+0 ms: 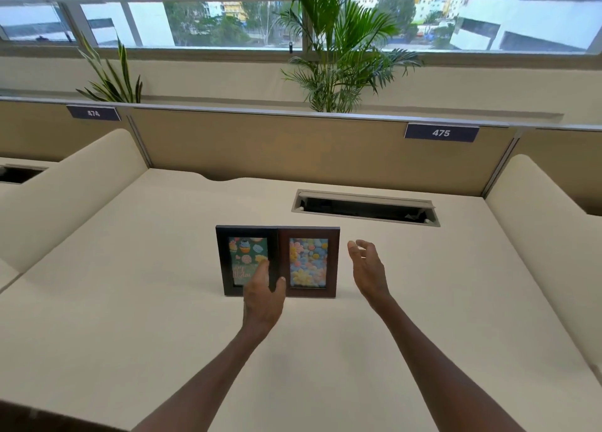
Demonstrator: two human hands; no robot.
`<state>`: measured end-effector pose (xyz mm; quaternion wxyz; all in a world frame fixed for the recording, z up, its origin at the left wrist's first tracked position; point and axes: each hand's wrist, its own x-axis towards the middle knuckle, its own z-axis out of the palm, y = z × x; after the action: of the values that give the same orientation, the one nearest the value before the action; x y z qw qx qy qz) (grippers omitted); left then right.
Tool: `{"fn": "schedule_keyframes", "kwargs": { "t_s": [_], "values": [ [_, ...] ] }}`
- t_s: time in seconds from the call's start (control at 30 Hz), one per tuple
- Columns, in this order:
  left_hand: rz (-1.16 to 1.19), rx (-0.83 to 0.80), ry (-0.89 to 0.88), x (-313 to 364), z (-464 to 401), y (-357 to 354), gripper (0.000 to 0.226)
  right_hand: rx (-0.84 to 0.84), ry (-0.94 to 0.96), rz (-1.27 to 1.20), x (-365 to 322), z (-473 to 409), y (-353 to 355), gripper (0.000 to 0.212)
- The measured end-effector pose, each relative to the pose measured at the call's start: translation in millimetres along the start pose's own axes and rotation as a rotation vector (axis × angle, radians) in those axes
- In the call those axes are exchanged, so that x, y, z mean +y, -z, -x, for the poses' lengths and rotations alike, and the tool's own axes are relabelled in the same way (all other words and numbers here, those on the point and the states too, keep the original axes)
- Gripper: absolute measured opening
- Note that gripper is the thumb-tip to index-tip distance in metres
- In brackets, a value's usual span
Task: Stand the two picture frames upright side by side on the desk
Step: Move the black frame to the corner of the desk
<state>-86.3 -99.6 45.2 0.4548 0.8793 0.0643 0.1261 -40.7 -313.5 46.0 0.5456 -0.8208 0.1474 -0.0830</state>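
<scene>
Two picture frames stand upright and touching side by side on the cream desk. The left one is a black frame with a green cupcake picture. The right one is a brown frame with pastel flowers. My left hand is in front of the seam between them, fingers apart, covering the lower right of the black frame; whether it touches the glass is unclear. My right hand hovers just right of the brown frame, fingers spread, holding nothing.
A recessed cable slot with its lid raised lies behind the frames to the right. Tan partition panels labelled 474 and 475 close off the back. Curved cream dividers flank both sides. Potted plants stand behind the partition.
</scene>
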Motion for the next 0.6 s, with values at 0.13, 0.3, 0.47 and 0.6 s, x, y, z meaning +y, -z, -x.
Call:
{"fn": "schedule_keyframes", "kwargs": {
  "t_s": [0.13,0.3,0.47,0.6],
  "values": [
    [0.007,0.091,-0.015,4.4,-8.8,14.4,0.045,0.080,0.128,0.037,-8.9,5.2,9.9,0.040],
    [0.075,0.178,0.015,3.4,-15.9,28.4,0.040,0.154,0.276,0.116,-17.7,12.3,12.5,0.034],
    [0.104,0.250,-0.007,-4.5,-26.3,38.3,0.028,0.180,0.409,0.204,-28.6,14.7,3.5,0.033],
    [0.139,0.297,0.021,-18.6,-41.2,50.3,0.029,0.171,0.527,0.262,-43.6,15.1,-12.0,0.037]
  ]
}}
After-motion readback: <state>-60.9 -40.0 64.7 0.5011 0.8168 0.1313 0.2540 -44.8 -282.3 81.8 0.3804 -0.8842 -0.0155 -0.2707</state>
